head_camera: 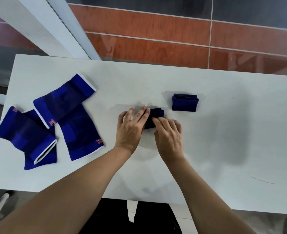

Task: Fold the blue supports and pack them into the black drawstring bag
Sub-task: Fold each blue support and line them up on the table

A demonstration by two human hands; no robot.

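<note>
My left hand [131, 130] presses flat, fingers straight, on the rolled blue support [156, 114] at mid white table [223, 141]; my right hand [169, 137] curls fingers over it. Another folded support [185, 103] lies nearby.

White table [215, 132], flat blue supports [63, 105] overlapping at left, folded support [185, 103] mid-table, rolled support [156, 114] near it

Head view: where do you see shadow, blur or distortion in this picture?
Head view: a broad soft shadow lies on the white table right of the hands; the left hand and right hand, on the half-folded support, look slightly blurred; the folded support behind them is sharp; the wide lens skews the table's edges.
</note>
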